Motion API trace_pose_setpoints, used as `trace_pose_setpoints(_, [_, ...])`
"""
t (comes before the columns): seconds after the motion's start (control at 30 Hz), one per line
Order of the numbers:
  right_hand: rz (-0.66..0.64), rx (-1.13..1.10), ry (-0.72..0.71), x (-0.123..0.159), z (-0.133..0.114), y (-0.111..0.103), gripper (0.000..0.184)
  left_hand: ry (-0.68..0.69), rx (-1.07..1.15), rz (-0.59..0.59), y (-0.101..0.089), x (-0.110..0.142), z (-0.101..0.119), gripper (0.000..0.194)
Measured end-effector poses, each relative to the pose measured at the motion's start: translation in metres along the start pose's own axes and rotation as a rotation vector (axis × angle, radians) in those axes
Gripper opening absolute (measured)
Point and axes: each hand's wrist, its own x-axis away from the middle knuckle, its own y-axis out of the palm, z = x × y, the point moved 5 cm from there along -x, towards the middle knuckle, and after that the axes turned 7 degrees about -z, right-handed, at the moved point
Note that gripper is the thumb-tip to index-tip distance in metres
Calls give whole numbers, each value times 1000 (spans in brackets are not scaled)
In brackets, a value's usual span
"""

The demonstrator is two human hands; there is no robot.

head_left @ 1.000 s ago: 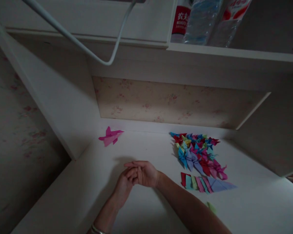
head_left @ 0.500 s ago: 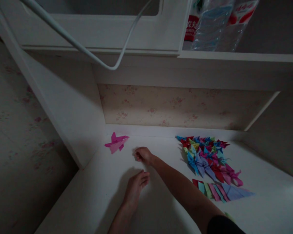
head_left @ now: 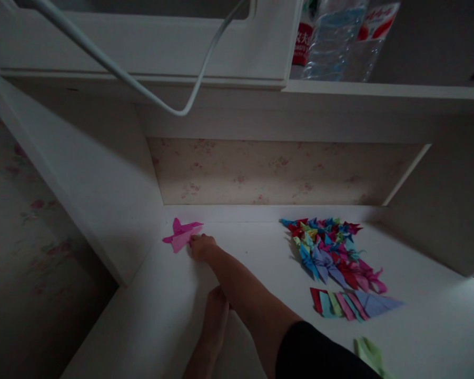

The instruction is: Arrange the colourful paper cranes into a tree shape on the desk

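Observation:
My right hand (head_left: 200, 246) is stretched far forward to a pink folded paper figure (head_left: 181, 235) at the back left of the white desk (head_left: 260, 263). Its curled fingertips close on the figure's right edge. My left hand (head_left: 215, 310) rests on the desk nearer to me, just under my right forearm, which covers its fingers. Nothing shows in it.
A cluster of several colourful folded paper figures (head_left: 332, 250) lies at the right, with a row of flat folded papers (head_left: 353, 303) before it and a green paper (head_left: 369, 353) nearest me. Water bottles (head_left: 335, 39) stand on the shelf above. A white cable (head_left: 150, 100) hangs overhead.
My hands, together a second ago, have parted. The right hand has travelled forward and left to the pink figure, while the left has stayed low on the desk.

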Motion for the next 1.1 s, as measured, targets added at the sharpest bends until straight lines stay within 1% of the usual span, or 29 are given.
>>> trace_pose_setpoints(0.1, [-4, 65, -12, 3, 1, 3, 34, 39, -10, 5, -1, -3, 0, 24])
trace_pose_setpoints(0.27, [9, 124, -54, 6, 0, 3, 35, 53, -65, 1, -3, -7, -3, 24])
trace_pose_setpoints(0.5, [47, 134, -69, 18, 2, 5, 34, 80, -147, 7, -3, -10, -6, 25])
trace_pose_setpoints(0.67, [92, 124, -93, 31, 6, -2, 36, 84, -181, -20, 3, -11, -1, 27])
trace_pose_setpoints(0.73, [118, 120, -70, 33, 11, -7, 37, 101, -176, -20, 6, -8, 3, 28])
trace_pose_setpoints(0.83, [136, 111, 2, 34, 20, -10, 38, 129, -168, 7, 7, -3, 6, 30])
trace_pose_setpoints(1.0, [92, 67, 70, 34, 32, -7, 37, 107, -142, 18, 7, -3, -1, 35])
trace_pose_setpoints(1.1, [83, 15, 93, 41, 40, -7, 36, 96, -138, 29, 6, -5, -3, 37])
